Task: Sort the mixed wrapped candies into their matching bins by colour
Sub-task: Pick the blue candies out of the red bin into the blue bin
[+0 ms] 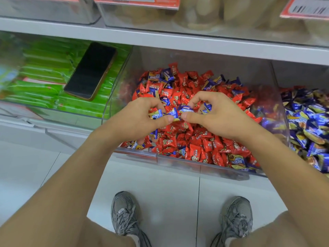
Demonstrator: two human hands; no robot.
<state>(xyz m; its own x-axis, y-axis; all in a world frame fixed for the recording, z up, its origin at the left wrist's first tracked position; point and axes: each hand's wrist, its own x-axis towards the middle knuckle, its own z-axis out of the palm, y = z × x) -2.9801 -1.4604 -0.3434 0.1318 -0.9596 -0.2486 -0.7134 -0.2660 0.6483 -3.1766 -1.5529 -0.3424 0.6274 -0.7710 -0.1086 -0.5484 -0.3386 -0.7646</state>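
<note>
Both hands work over the middle bin (pixel 274 97), a clear tub heaped with red candies (pixel 199 145) and scattered blue ones. The left hand (pixel 140 118) clutches several blue candies (pixel 160 114) in curled fingers. The right hand (pixel 215 114) pinches one blue candy (pixel 185 109) between thumb and forefinger, just beside the left thumb. The blue bin (pixel 309 125) adjoins the right wall. A phone (pixel 90 71) lies on green packets (pixel 41 73) to the left.
</note>
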